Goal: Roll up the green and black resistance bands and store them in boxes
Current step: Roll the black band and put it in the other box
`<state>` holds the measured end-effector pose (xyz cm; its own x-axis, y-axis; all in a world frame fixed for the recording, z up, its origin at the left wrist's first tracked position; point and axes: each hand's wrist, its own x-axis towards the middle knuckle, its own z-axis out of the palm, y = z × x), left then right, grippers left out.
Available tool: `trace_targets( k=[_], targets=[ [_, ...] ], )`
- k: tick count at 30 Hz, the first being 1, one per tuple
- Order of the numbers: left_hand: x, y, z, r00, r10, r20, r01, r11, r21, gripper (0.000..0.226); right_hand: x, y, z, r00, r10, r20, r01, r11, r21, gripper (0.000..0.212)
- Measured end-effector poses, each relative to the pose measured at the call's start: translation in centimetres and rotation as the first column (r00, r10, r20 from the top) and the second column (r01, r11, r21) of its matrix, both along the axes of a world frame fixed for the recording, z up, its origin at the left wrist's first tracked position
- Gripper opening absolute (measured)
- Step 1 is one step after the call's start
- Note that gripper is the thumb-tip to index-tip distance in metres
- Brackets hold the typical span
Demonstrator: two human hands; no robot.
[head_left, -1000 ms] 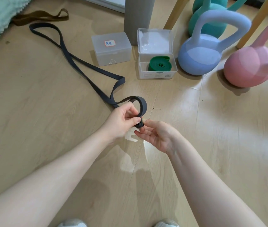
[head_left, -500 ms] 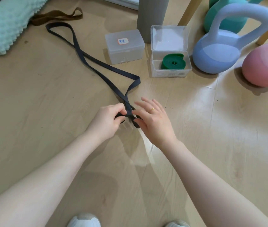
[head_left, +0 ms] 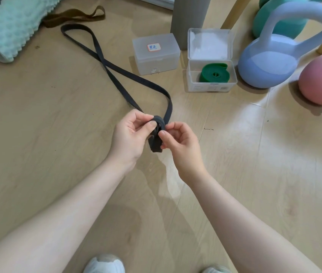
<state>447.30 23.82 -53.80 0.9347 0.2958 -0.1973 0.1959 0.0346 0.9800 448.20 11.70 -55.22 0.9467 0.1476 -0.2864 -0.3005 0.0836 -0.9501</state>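
Left hand point(head_left: 130, 133) and right hand point(head_left: 177, 138) both pinched the small started coil of the long flat black rubber resistance band point(head_left: 157, 133) above the wooden floor point(head_left: 38, 134), likely keeping it from springing open, its tail trailing away; green rolled band point(head_left: 214, 73) already sat boxed.

Kettlebells point(head_left: 270, 62), foam roller point(head_left: 8, 30), brown strap point(head_left: 73, 15).

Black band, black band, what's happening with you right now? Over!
Both hands, left and right, pinching black band, small coil started. Long tail on floor. Green band rolled in open box. Labelled box shut. Nothing blocking.
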Motion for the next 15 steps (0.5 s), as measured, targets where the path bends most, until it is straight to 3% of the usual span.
trace_targets(
  k=[3, 7, 12, 15],
  targets=[
    [0.6, -1.1, 0.9, 0.99, 0.132, -0.043, -0.137, 0.983, -0.12, 0.018, 0.2, 0.7, 1.0, 0.993, -0.117, 0.009, 0.117, 0.993, -0.017, 0.017],
    [0.5, -1.7, 0.8, 0.971, 0.21, -0.117, -0.229, 0.956, -0.182, 0.018, -0.1, 1.2, 0.9, 0.993, -0.118, 0.019, 0.119, 0.987, -0.105, 0.009],
    [0.2, -1.9, 0.4, 0.954, 0.257, -0.153, -0.285, 0.937, -0.201, 0.019, -0.5, 1.9, 0.6, 0.994, -0.113, -0.013, 0.111, 0.988, -0.11, 0.012],
    [0.0, -1.9, 0.5, 0.968, 0.189, -0.165, -0.227, 0.94, -0.255, 0.017, -0.3, 1.1, 1.0, 0.996, -0.089, 0.007, 0.089, 0.99, -0.109, 0.014]
  ],
)
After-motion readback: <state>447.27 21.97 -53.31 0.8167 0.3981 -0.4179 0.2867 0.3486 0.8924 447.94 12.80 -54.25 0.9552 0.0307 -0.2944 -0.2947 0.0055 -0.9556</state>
